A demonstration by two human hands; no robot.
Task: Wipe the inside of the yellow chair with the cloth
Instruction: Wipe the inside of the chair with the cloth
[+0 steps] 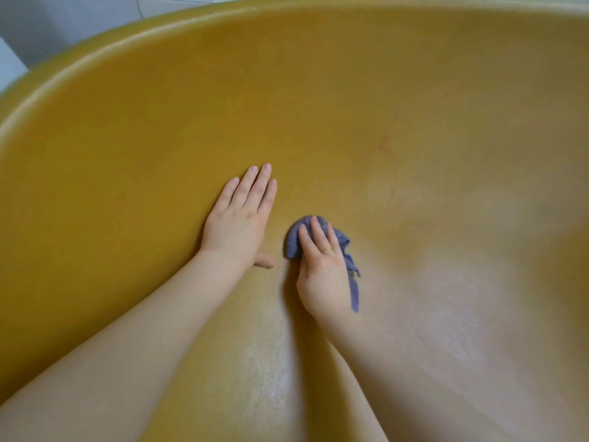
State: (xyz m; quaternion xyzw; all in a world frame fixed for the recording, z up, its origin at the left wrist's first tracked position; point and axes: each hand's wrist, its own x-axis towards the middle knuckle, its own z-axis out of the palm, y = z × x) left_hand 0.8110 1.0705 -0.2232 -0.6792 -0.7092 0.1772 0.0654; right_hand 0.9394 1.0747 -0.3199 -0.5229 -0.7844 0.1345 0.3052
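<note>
Pale grey wall and floor (38, 30) show only at the 11 o'clock corner; everything else in view is the smooth, curved inner shell of the yellow moulded plastic chair (318, 100), its rounded rim arcing from 9 o'clock up across the top edge. A faint reddish hairline mark (390, 173) runs down the shell at about 1 o'clock from your hands.

Your left hand (240, 215) lies flat on the shell just left of centre, fingers straight and close together pointing toward 12 o'clock, thumb tucked out at the lower edge, palm pressed to the plastic and holding nothing.

Your right hand (322, 269) sits just beside it at its 4 o'clock, apart from it by a narrow strip of bare yellow. It presses the small crumpled blue-purple cloth (293, 244) against the shell, fingers laid over the top of the bundle with a thin gold ring (327, 249) on one of them; whether the thumb curls under the cloth, you cannot tell. The cloth bulges out past the fingertips toward 11 o'clock, and a thin tail of it trails down along the hand's right edge toward 5 o'clock.

Both bare forearms enter from the bottom edge.
</note>
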